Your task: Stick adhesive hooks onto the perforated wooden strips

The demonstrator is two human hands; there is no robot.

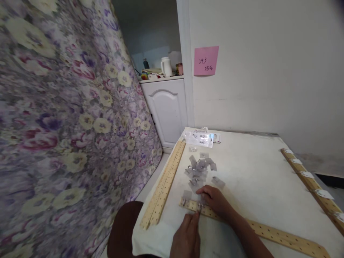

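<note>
A wooden strip with rows of holes lies slantwise across the near part of the table. Near its left end, a clear-backed metal hook rests on the wood between my hands. My left hand comes from below, fingers together, its fingertips closed at the hook's lower end. From the right, my right hand bends over the strip, thumb and index finger closing at the hook's clear backing; the exact contact is partly hidden. Another clear-backed hook sits at the strip's left end.
Beyond my hands lies a pile of clear-backed hooks, with one loose hook to the right. Two holed wooden strips run along the left edge. Packaged hooks lie at the back. A strip bearing white pieces stands right.
</note>
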